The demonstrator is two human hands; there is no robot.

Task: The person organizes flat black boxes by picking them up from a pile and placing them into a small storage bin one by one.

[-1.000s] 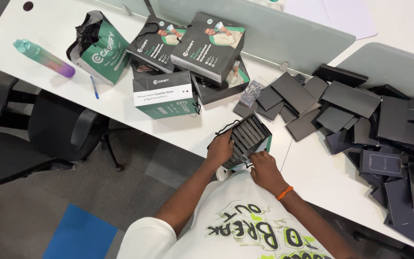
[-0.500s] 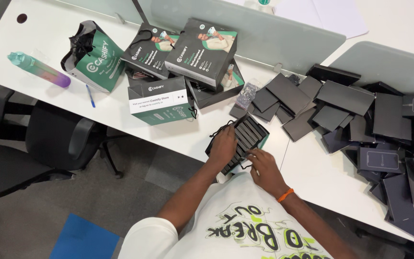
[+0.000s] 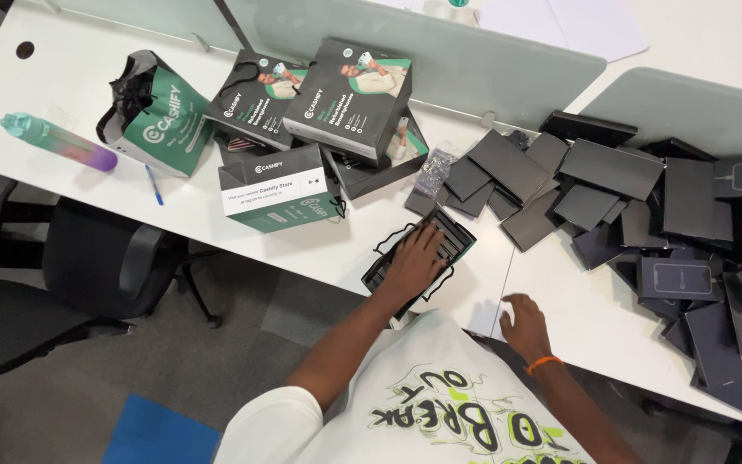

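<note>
My left hand (image 3: pixel 416 258) lies palm down, fingers spread, on a flat black paper bag (image 3: pixel 455 234) with cord handles and a green side, which rests at the near edge of the white table (image 3: pixel 337 249). My right hand (image 3: pixel 524 325), with an orange band at the wrist, hovers or rests open on the table to the right of the bag, apart from it, holding nothing.
Black and green boxes (image 3: pixel 349 94) and a small green and white box (image 3: pixel 276 189) are stacked behind the bag. A pile of flat dark sleeves (image 3: pixel 646 189) covers the right side. A green bag (image 3: pixel 152 116), a bottle (image 3: pixel 57 142), a pen (image 3: pixel 154 185) and an office chair (image 3: pixel 88 275) are at the left.
My right hand has let go of the black bag and moved right onto the table. My left hand has flattened on the bag, which now lies further onto the table.
</note>
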